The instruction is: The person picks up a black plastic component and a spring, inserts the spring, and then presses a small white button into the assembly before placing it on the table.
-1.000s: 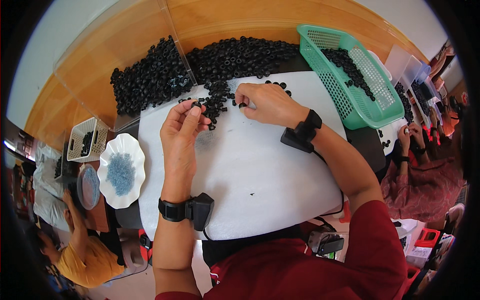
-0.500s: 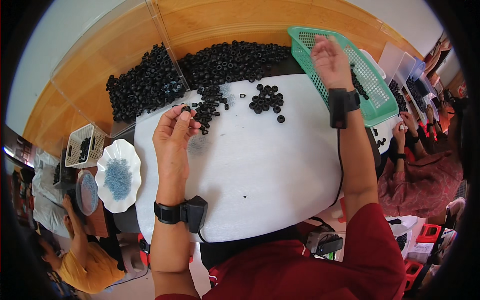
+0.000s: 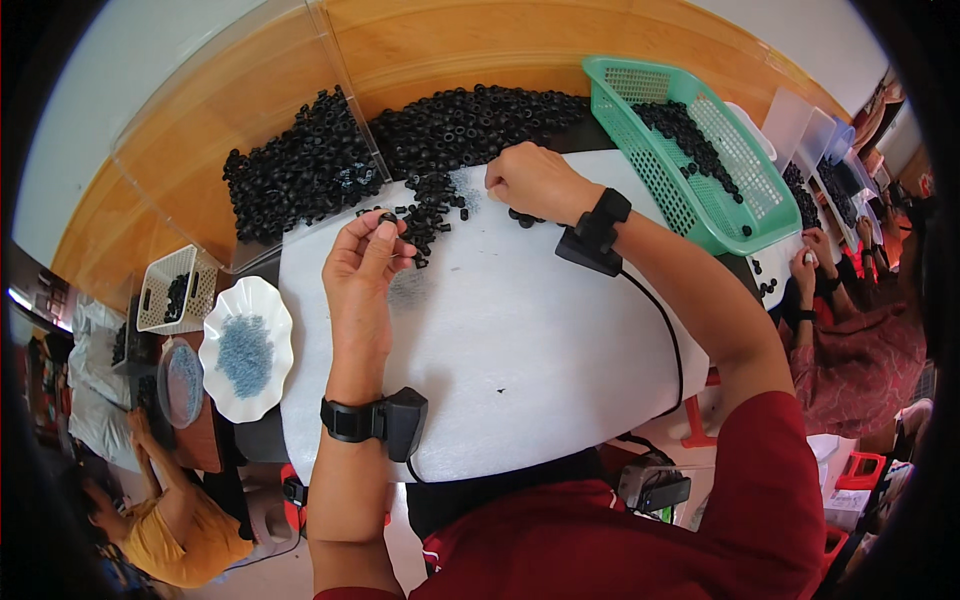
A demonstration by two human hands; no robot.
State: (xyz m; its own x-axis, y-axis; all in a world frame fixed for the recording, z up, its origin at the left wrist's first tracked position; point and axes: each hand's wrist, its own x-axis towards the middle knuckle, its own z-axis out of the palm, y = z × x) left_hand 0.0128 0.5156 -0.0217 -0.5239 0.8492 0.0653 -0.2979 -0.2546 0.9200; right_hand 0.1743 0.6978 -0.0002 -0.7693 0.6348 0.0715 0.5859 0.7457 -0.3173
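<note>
My left hand [image 3: 358, 275] is raised over the left side of a white sheet [image 3: 480, 350], thumb and fingers pinching a small round black cap [image 3: 388, 218]. Beside its fingertips lies a loose heap of small black parts [image 3: 428, 215]. My right hand [image 3: 535, 182] reaches in from the right with fingers pressed together, close to a scatter of tiny clear bluish pieces [image 3: 465, 187]. Whether anything sits in its fingertips is hidden. Below this hand, a few round black caps [image 3: 524, 219] show; the hand covers the others.
A green basket [image 3: 640, 155] with black parts stands at right. At the back are a long black pile [image 3: 475, 120] and a clear box [image 3: 345, 80] of black parts. A white dish [image 3: 280, 350] holds bluish pieces. Co-workers sit at left and right [image 3: 860, 350].
My right hand has swung from over the green basket leftward to the small pieces on the sheet, its fingers now closed. My left hand still holds the black cap.
</note>
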